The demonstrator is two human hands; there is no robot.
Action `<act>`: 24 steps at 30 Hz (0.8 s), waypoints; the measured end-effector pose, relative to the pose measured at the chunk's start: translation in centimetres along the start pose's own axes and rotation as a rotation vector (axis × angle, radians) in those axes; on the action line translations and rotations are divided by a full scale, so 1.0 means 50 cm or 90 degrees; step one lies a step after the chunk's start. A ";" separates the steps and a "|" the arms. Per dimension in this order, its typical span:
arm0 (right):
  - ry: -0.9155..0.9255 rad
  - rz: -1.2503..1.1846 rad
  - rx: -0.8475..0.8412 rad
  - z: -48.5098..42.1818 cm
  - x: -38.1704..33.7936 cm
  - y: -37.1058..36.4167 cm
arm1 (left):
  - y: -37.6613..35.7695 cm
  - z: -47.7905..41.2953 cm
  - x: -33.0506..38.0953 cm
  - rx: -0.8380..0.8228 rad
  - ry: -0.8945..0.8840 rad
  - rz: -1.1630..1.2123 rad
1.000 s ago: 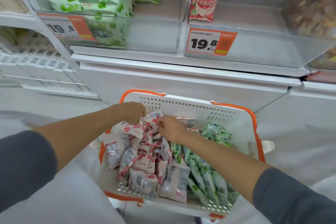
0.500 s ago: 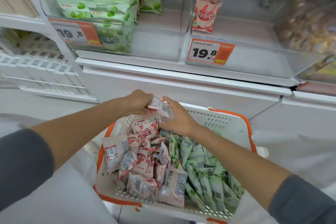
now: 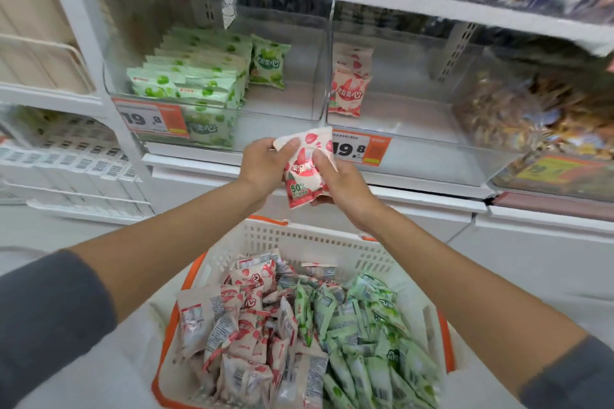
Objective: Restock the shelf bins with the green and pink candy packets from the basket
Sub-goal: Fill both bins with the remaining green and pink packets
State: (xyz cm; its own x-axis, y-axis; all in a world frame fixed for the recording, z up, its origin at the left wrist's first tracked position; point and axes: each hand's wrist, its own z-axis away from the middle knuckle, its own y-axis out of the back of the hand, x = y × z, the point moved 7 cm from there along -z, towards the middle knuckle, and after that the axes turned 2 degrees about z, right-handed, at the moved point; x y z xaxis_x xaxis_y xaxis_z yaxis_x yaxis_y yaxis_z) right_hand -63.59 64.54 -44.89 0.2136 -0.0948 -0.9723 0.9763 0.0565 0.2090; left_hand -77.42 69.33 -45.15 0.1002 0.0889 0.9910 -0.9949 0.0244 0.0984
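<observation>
Both hands hold pink candy packets [image 3: 304,173] up in front of the shelf, above the basket. My left hand [image 3: 265,166] grips them from the left with the thumb on top; my right hand [image 3: 339,181] pinches them from the right. The white basket with an orange rim [image 3: 319,242] below holds several pink packets [image 3: 252,325] on its left and several green packets [image 3: 362,335] on its right. The left clear bin [image 3: 285,129] holds a stack of green packets [image 3: 196,83]. The right clear bin [image 3: 418,136] holds two pink packets [image 3: 349,90] standing at its left wall.
Orange 19.8 price tags [image 3: 151,118] sit on both bin fronts. A bin of brown snacks [image 3: 538,116] stands to the right. White drawers run below the bins, and a wire shelf with barcode labels [image 3: 66,156] is at the left. Darker packets fill the shelf above.
Both hands rose out of the basket holding pink packets and now hold them at the height of the bin fronts. The view has tilted up toward the shelf.
</observation>
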 end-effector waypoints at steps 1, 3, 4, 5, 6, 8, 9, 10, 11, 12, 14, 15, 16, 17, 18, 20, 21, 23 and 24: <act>0.028 0.004 0.020 -0.001 -0.021 0.011 | -0.002 -0.002 0.030 0.021 -0.040 -0.025; 0.077 0.012 0.054 -0.003 -0.062 0.038 | -0.010 -0.007 0.086 0.040 -0.103 -0.063; 0.090 0.010 0.069 -0.005 -0.080 0.057 | -0.017 -0.008 0.117 0.037 -0.127 -0.065; 0.093 0.001 0.080 -0.009 -0.095 0.079 | -0.028 -0.013 0.144 0.026 -0.144 -0.063; 0.091 -0.011 0.086 -0.013 -0.111 0.101 | -0.042 -0.018 0.170 0.009 -0.158 -0.062; 0.098 -0.020 0.098 -0.029 -0.140 0.150 | -0.070 -0.038 0.221 -0.026 -0.182 -0.055; 0.107 -0.017 0.107 -0.041 -0.154 0.175 | -0.082 -0.054 0.242 -0.028 -0.196 -0.065; 0.113 -0.012 0.116 -0.054 -0.167 0.198 | -0.092 -0.077 0.259 -0.023 -0.211 -0.079; 0.112 -0.008 0.125 -0.073 -0.174 0.217 | -0.104 -0.101 0.271 -0.024 -0.219 -0.087; 0.103 -0.013 0.134 -0.095 -0.175 0.236 | -0.116 -0.126 0.280 -0.035 -0.222 -0.092; 0.056 -0.030 0.156 -0.149 -0.155 0.267 | -0.135 -0.177 0.288 -0.050 -0.245 -0.135; 0.021 -0.023 0.165 -0.180 -0.135 0.280 | -0.140 -0.202 0.285 -0.045 -0.248 -0.176; -0.022 -0.008 0.171 -0.211 -0.111 0.289 | -0.141 -0.225 0.280 -0.034 -0.255 -0.212; -0.067 0.013 0.171 -0.240 -0.085 0.292 | -0.140 -0.244 0.273 -0.014 -0.263 -0.240; -0.111 0.029 0.169 -0.267 -0.060 0.291 | -0.138 -0.257 0.268 0.012 -0.271 -0.257; -0.166 0.031 0.152 -0.317 -0.019 0.281 | -0.133 -0.269 0.258 0.059 -0.270 -0.249; -0.183 0.030 0.140 -0.340 -0.006 0.274 | -0.132 -0.272 0.254 0.070 -0.268 -0.227; -0.194 0.070 0.114 -0.371 0.005 0.254 | -0.133 -0.273 0.248 0.069 -0.283 -0.206; -0.198 0.120 0.100 -0.379 0.005 0.246 | -0.133 -0.272 0.248 0.067 -0.297 -0.207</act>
State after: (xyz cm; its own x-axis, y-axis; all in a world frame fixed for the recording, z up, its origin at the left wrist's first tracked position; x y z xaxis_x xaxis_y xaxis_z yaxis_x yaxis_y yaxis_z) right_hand -52.18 84.04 -44.53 0.3662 -0.3945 -0.8428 0.9076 -0.0484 0.4170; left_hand -69.36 83.83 -34.77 0.4076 -0.3552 0.8413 -0.9125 -0.1246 0.3896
